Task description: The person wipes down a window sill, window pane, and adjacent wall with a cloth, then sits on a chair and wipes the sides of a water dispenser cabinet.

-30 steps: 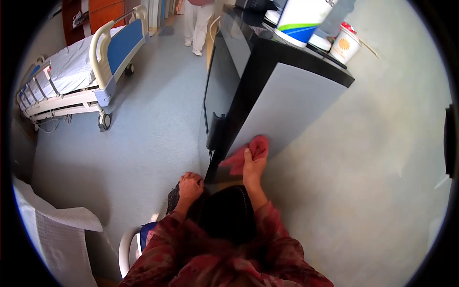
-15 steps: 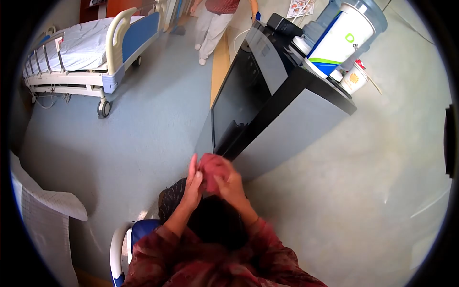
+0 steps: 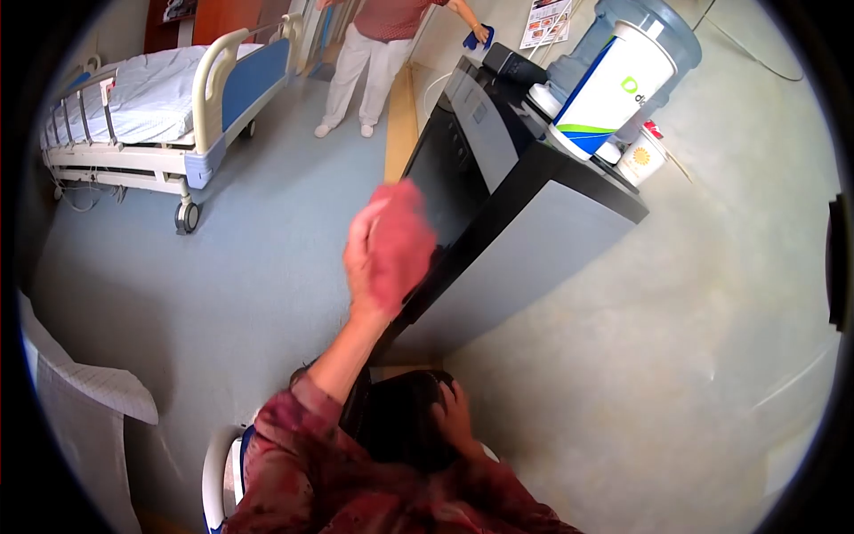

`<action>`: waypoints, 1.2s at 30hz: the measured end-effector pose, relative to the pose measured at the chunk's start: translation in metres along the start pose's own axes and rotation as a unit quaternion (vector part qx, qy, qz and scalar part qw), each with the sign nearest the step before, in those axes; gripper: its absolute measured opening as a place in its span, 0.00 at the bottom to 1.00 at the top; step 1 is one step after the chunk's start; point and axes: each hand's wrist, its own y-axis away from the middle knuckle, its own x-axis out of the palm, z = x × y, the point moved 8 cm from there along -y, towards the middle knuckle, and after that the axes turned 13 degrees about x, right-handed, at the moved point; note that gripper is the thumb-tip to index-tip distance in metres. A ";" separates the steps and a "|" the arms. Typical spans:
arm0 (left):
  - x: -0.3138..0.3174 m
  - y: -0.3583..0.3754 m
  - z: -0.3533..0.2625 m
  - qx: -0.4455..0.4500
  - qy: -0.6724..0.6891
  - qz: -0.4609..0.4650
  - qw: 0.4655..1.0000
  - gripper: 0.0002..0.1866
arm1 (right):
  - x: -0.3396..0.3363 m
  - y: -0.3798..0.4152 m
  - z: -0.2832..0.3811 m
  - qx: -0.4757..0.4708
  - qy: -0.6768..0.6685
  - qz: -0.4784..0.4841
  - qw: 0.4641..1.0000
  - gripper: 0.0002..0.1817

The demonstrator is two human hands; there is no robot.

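Note:
My left hand (image 3: 360,254) is raised out in front, closed on a crumpled red cloth (image 3: 402,236). The cloth bunches over the palm and fingers, a little smeared by motion, and overlaps the front of the black and grey cabinet (image 3: 534,258) in this view. Low down, my right hand (image 3: 454,416) lies at the right side of my lap on the black clothing (image 3: 400,423), its fingers stretched out and holding nothing.
A large water bottle (image 3: 687,36), a white tub with a green logo (image 3: 614,93) and a paper cup (image 3: 642,160) stand on the cabinet. Further off, a person (image 3: 365,62) faces this way, one hand at a blue item (image 3: 479,37). A hospital bed (image 3: 213,107) stands left.
My left hand has moved up and forward with the cloth. My right hand has let go of it and dropped to my lap. The person has come nearer.

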 end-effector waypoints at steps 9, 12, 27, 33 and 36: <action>0.122 -0.062 0.042 0.173 -0.397 0.246 0.867 0.43 | -0.004 -0.010 0.004 0.072 -0.024 -0.073 0.994 0.29; 0.119 -0.120 0.060 0.166 -0.393 0.259 0.866 0.49 | -0.006 -0.013 0.004 0.096 -0.017 -0.066 0.993 0.29; -0.019 -0.245 0.203 -0.020 -0.324 0.175 0.930 0.51 | -0.014 -0.029 0.011 0.093 0.010 -0.038 0.995 0.27; -0.099 -0.142 0.210 -0.132 -0.372 0.189 0.899 0.47 | -0.010 -0.028 0.017 0.059 0.009 -0.073 0.996 0.26; -0.110 -0.089 0.194 -0.189 -0.326 0.198 0.905 0.49 | -0.009 -0.030 0.020 0.052 0.014 -0.072 0.996 0.26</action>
